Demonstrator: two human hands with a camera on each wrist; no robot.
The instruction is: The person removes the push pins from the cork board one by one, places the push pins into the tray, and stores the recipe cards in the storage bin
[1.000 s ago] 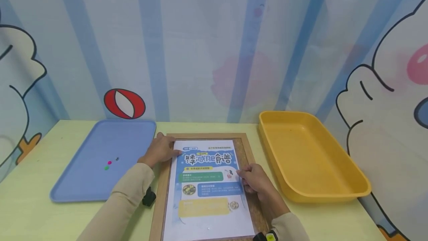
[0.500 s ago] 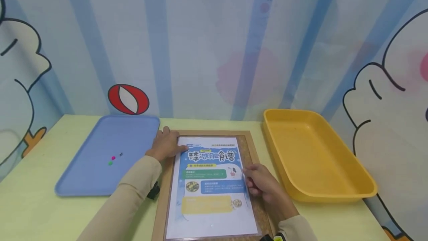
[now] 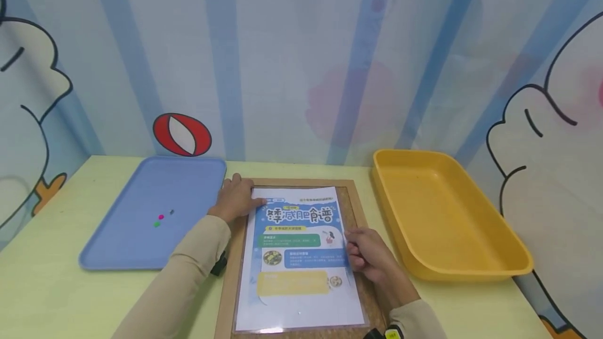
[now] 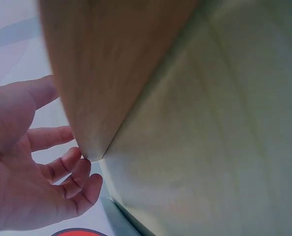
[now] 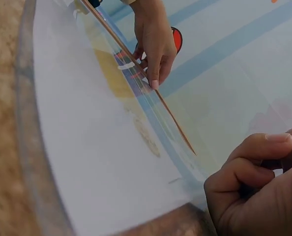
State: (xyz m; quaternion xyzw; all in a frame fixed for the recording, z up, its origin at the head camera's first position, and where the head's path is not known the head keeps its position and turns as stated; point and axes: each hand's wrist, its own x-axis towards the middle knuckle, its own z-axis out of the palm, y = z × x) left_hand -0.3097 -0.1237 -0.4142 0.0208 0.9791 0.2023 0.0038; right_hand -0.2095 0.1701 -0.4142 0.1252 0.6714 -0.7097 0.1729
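Observation:
A laminated sheet [image 3: 301,313] with blue, green and yellow printing lies on a cork board [image 3: 350,208] with a light wooden frame. At the board's upper left corner my left hand [image 3: 235,199] grips the frame, thumb over the front near the sheet's edge, other fingers at the outer side. The left wrist view shows these fingers [image 4: 82,177] curled at the edge of the frame [image 4: 111,64]. My right hand [image 3: 369,255] pinches the sheet's right edge about midway down, its fingers curled in. The right wrist view shows this hand [image 5: 259,191] beside the sheet [image 5: 92,147].
To the left lies a blue tray [image 3: 127,239] with a few small pieces in it, one pink [image 3: 161,217] and one green [image 3: 157,224]. A deep yellow tray [image 3: 440,213] stands to the right. Behind the table hangs a striped cartoon backdrop [image 3: 282,67].
The head view has shifted slightly, so the board and trays appear higher and further right. My right thumb has drawn back a little toward the sheet's edge; the left hand keeps its place.

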